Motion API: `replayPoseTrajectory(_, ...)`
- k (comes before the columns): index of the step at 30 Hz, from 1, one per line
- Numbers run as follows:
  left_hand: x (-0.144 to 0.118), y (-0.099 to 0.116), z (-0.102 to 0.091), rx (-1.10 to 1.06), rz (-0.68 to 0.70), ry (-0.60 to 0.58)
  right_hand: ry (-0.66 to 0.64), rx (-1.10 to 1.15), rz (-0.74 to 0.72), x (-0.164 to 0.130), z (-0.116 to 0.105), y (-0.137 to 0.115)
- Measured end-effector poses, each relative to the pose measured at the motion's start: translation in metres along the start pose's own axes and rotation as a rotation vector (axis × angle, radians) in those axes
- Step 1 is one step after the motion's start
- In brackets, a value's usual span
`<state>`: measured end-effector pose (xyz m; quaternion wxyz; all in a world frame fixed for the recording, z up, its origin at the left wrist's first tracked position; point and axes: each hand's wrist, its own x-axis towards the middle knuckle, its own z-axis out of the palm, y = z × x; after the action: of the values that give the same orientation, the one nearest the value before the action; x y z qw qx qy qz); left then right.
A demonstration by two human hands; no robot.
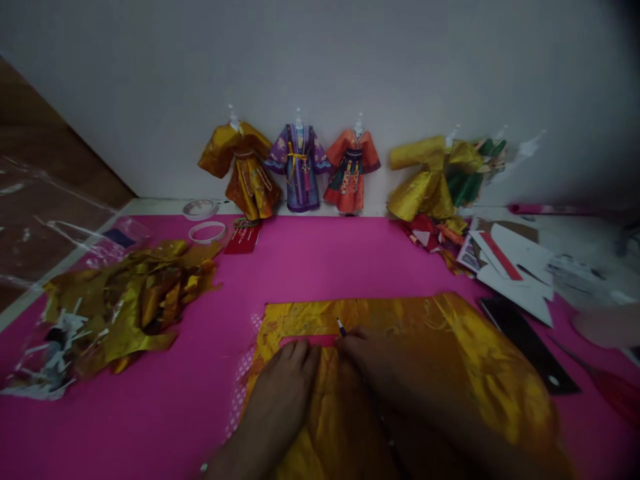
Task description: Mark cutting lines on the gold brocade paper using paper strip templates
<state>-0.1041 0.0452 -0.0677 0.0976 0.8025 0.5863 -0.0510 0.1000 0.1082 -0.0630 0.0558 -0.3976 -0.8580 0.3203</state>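
Note:
A sheet of golden patterned fabric (400, 333) lies spread in front of me. On it rests a narrow pink strip (325, 340), its lower edge partly hidden under my fingers. My left hand (285, 380) lies flat over the strip's left end, fingers stretched forward. At the strip's right end my right hand (367, 353) is closed on a slim dark pencil (341, 327), whose pale tip points up and away from me. The lower part of the pencil is hidden in the hand.
Fabric scraps (155, 293) in clear plastic lie left on the pink tabletop (320, 260). Several miniature robes (300, 167) stand along the wall. At right are a black flat tool (530, 347), red-handled scissors (613, 390) and paper pieces (520, 260). White tape rolls (207, 232) sit at back left.

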Motion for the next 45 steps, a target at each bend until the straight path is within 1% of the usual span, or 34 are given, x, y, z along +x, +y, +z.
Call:
replayPoseTrajectory(5,0.003,0.004,-0.007,0.025,-0.026,-0.026,0.009,-0.008,-0.036,0.004,-0.003,-0.001)
replayPoseTrajectory(10,0.005,0.009,-0.008,0.045,-0.03,-0.043,0.054,-0.03,-0.058,0.01,-0.011,0.0)
replayPoseTrajectory(13,0.004,0.01,-0.008,0.053,-0.027,-0.039,0.088,0.088,-0.084,0.013,-0.017,0.006)
replayPoseTrajectory(17,0.004,0.012,-0.006,0.06,-0.024,-0.029,0.188,0.249,-0.021,0.009,-0.024,0.012)
replayPoseTrajectory(20,0.004,0.015,-0.004,0.071,-0.036,-0.013,0.259,0.41,0.052,0.003,-0.026,0.009)
replayPoseTrajectory(23,0.003,0.019,0.0,0.086,-0.052,0.006,0.357,0.611,0.113,0.001,-0.024,0.003)
replayPoseTrajectory(25,0.002,0.022,0.003,0.095,-0.064,0.02,0.395,0.693,0.127,0.002,-0.021,0.001)
replayPoseTrajectory(27,0.0,0.025,0.006,0.1,-0.079,0.036,0.401,0.725,0.113,0.006,-0.019,0.0)
replayPoseTrajectory(32,-0.002,0.031,0.012,0.095,-0.122,0.087,0.375,0.654,0.043,0.014,-0.016,-0.006)
replayPoseTrajectory(37,-0.004,0.032,0.014,0.077,-0.14,0.107,0.337,0.689,0.058,0.017,-0.011,-0.001)
replayPoseTrajectory(38,-0.004,0.032,0.014,0.07,-0.139,0.1,0.326,0.651,0.052,0.018,-0.011,0.0)
replayPoseTrajectory(40,-0.004,0.03,0.013,0.055,-0.135,0.08,0.323,0.491,0.014,0.022,-0.013,0.003)
replayPoseTrajectory(42,-0.004,0.028,0.011,0.039,-0.129,0.06,0.334,0.303,-0.066,0.028,-0.012,0.007)
replayPoseTrajectory(45,-0.004,0.022,0.006,0.011,-0.119,0.033,0.313,0.136,-0.19,0.041,-0.007,0.014)
